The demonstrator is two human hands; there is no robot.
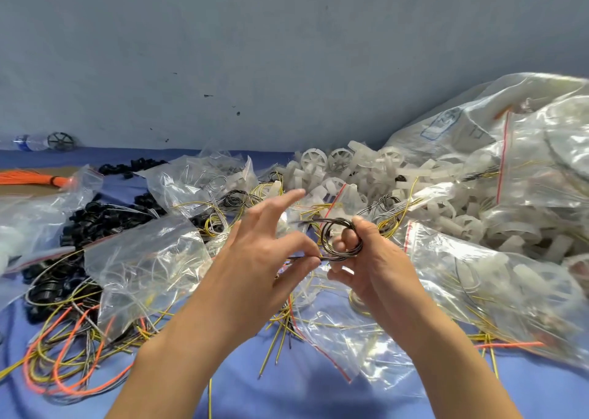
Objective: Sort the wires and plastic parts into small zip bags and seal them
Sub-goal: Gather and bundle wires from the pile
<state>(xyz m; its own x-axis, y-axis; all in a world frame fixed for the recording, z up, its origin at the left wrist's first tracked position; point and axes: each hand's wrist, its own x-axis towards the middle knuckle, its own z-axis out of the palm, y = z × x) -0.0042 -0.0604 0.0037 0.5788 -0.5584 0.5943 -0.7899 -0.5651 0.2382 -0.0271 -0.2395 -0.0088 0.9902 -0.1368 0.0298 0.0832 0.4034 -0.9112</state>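
A small coil of black and grey wire (338, 227) is held up above the blue table. My right hand (371, 259) grips the coil, with fingers through its loop. My left hand (267, 246) pinches the wire's loose end at the coil's left side between thumb and a finger, while its other fingers stand spread. Small clear zip bags (143, 269) with red seal strips lie beneath and around both hands. Loose yellow, orange and grey wires (63, 348) sprawl at the lower left. White plastic wheel parts (322, 170) are heaped behind the hands.
Black plastic rings (95, 218) are piled at the left. An orange wire bundle (35, 176) lies at the far left. Large clear sacks of filled bags (516, 170) rise at the right. A water bottle (41, 141) lies by the blue-grey wall.
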